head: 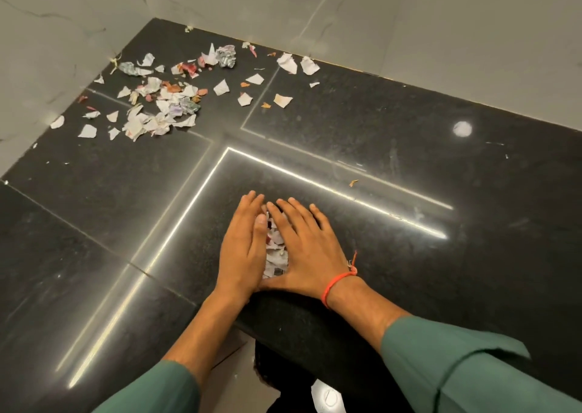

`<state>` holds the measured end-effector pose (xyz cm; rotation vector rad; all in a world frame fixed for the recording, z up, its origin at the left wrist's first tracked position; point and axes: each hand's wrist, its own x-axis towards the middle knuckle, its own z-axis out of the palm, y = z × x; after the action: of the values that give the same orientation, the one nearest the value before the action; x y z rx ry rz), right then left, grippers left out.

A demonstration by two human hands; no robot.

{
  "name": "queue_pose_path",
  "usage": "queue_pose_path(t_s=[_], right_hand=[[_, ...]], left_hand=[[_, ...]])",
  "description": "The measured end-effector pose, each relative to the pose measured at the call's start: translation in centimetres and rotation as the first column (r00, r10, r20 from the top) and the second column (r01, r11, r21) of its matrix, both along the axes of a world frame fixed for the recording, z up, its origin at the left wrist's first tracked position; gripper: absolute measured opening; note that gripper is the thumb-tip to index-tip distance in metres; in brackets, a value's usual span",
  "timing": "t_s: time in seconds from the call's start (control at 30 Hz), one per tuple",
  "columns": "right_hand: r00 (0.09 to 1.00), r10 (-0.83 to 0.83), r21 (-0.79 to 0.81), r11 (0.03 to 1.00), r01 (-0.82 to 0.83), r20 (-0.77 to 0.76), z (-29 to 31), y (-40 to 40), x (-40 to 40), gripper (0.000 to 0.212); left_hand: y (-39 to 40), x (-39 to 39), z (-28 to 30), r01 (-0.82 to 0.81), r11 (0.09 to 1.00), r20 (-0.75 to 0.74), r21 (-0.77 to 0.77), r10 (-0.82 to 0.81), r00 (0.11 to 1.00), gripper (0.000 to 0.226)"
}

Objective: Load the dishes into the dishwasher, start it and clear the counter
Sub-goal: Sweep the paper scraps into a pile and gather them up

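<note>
My left hand (242, 248) and my right hand (304, 248) lie flat on the black stone desk (409, 148) near its front edge, fingers straight and released, grasping nothing. Their inner edges close in on a small heap of torn paper scraps (275, 252), which sits between the two palms; the fingertips almost meet beyond it, and my right thumb runs under its near side. The left hand stands more on its edge, and the right lies flatter, fingers spread. A red thread bracelet (338, 282) circles my right wrist, and green sleeves (466, 371) cover both forearms.

Far off, toward the back left corner of the desk, a much larger scatter of torn paper (163, 97) lies spread out, white pieces mixed with pink and orange bits and some crumpled wads. A few more white pieces (297, 64) lie along the back edge by the pale marble wall (409, 18). One small orange scrap (353, 182) lies alone, beyond my right hand.
</note>
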<state>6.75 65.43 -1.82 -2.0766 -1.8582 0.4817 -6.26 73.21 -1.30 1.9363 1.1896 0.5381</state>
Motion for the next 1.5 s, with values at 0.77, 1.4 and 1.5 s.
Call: queue_pose_path(t_s=[0.77,1.4,1.5], right_hand=[[0.997,-0.064,0.179,0.981,0.073,-0.053,-1.3,0.2,0.2,0.054],[0.955,-0.112,0.249,0.951,0.183,-0.275,-1.5,0.0,0.5,0.062],[0.939,-0.109,0.247,0.949,0.196,-0.326,-1.4,0.0,0.6,0.059]], left_hand=[[-4.8,1.9,4.1,-0.253,0.967,0.254,-0.009,0.247,0.935,0.043],[-0.7,-2.7,-1.5,0.082,0.966,-0.525,0.245,0.061,0.849,0.111],[1.6,-1.4,-2.0,0.133,0.947,-0.539,0.294,0.049,0.841,0.105]])
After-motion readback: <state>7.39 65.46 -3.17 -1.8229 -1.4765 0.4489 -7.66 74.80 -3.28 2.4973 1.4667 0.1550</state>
